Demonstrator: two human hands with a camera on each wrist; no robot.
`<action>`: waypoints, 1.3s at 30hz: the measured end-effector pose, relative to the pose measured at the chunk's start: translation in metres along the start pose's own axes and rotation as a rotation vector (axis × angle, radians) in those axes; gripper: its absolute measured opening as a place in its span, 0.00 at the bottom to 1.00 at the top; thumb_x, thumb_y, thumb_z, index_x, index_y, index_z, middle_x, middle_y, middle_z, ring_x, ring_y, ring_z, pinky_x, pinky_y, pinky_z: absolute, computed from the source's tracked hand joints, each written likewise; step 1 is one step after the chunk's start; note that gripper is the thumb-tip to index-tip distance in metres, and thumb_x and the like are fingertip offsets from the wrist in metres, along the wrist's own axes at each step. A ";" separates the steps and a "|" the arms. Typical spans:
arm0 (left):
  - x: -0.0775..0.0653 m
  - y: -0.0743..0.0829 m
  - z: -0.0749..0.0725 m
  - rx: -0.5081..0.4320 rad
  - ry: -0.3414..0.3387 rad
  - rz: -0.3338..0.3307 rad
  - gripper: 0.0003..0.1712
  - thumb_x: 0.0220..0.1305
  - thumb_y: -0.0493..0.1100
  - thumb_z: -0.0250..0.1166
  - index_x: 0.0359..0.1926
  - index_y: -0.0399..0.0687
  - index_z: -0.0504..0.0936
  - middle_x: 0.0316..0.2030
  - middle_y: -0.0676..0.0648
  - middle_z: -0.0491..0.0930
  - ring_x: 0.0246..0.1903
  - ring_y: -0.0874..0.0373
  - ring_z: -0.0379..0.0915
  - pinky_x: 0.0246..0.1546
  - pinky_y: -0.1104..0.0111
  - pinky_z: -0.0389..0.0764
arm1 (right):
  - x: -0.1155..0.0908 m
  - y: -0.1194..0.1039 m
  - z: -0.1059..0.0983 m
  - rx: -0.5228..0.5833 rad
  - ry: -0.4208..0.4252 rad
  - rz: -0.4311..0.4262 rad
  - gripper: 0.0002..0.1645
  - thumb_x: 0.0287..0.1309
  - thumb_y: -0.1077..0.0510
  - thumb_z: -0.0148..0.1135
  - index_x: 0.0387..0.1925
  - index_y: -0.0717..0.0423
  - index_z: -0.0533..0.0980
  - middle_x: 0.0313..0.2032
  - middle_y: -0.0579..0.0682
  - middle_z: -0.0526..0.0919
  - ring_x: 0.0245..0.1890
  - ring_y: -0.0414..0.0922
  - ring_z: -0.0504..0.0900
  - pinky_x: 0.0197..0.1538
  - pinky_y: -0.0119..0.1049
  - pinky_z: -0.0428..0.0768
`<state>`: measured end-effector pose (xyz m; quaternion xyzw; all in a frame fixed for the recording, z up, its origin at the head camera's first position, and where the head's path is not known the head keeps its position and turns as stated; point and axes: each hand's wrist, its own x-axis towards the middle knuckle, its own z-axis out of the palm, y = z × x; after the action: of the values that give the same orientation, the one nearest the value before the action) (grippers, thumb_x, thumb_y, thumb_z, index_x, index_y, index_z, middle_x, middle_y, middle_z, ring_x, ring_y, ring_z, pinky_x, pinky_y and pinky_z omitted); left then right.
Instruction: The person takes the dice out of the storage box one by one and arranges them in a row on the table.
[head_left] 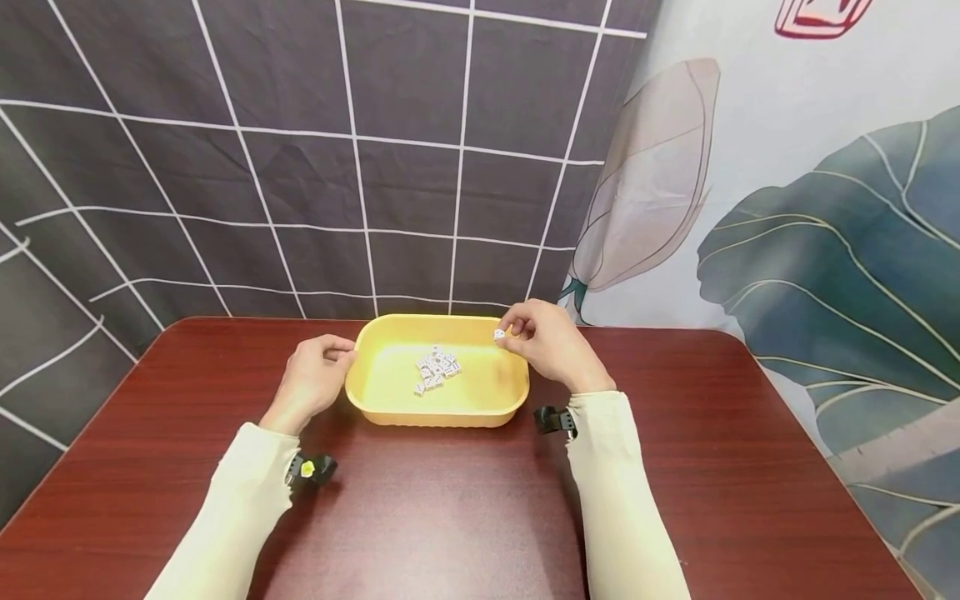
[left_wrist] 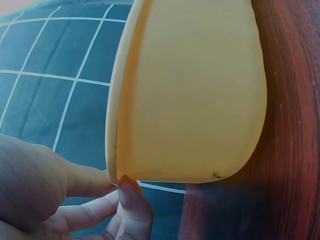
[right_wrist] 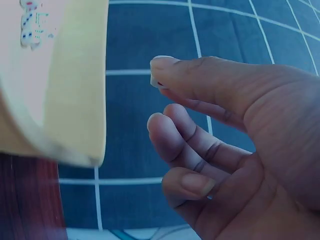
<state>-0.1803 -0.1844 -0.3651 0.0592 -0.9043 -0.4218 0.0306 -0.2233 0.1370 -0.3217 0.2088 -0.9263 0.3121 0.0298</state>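
A yellow plastic basin (head_left: 480, 387) stands on the table with a cluster of white dice (head_left: 437, 365) near the middle of its floor. At the basin's left end, my left hand (head_left: 311, 377) pinches the rim between thumb and finger; the left wrist view shows both at the rim's corner of the basin (left_wrist: 195, 95). Over the basin's right end, my right hand (head_left: 553, 343) holds one white die (head_left: 498, 334) between thumb and forefinger. In the right wrist view most of that die (right_wrist: 154, 81) is hidden behind the thumb, and the other fingers curl loosely below.
The reddish-brown wooden table (head_left: 420, 508) extends around the basin. Behind it hangs a dark grey cloth (head_left: 292, 183) with a white grid, meeting a leaf-patterned cloth (head_left: 825, 250) on the right. A dark strap device (head_left: 555, 420) sits at the right wrist, another (head_left: 318, 469) at the left.
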 end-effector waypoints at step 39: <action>-0.001 0.001 0.000 0.004 0.012 0.022 0.15 0.73 0.40 0.59 0.53 0.35 0.83 0.44 0.35 0.85 0.44 0.44 0.83 0.41 0.68 0.77 | -0.014 0.080 -0.008 0.033 -0.004 0.340 0.05 0.59 0.59 0.72 0.36 0.56 0.84 0.27 0.49 0.82 0.33 0.46 0.76 0.36 0.34 0.73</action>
<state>-0.1796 -0.1836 -0.3638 0.0520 -0.9055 -0.4191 0.0404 -0.2431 0.2042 -0.3635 0.0502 -0.9431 0.3274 -0.0288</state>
